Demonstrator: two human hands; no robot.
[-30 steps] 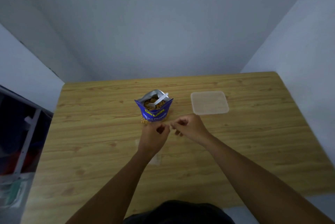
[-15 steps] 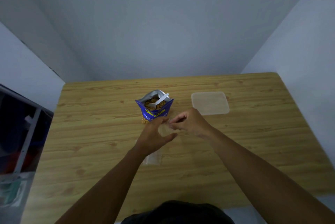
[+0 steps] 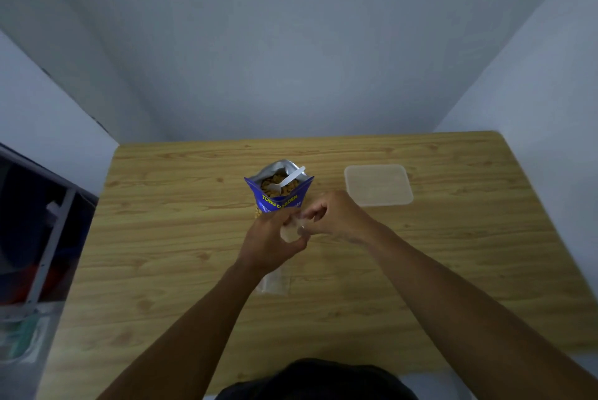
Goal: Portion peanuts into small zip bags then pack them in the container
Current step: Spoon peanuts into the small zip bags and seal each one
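A small zip bag (image 3: 290,229) is held just above the table (image 3: 453,254), in front of the peanut bag (image 3: 279,200). It is cupped from below by the curled fingers of the left hand (image 3: 270,242), and its mouth is pinched by the right hand (image 3: 336,217). A second ago both hands were bunched together at the bag's top edge. Since then the left hand has been shifted underneath, so the seal is judged to be parted (no peanuts can be made out inside yet). The spoon (image 3: 290,180) is left standing in the peanuts (image 3: 273,185), so scooping seems to be next. The container (image 3: 378,184) lies well apart to the right, and spare zip bags (image 3: 275,281) lie flat beneath the left wrist.
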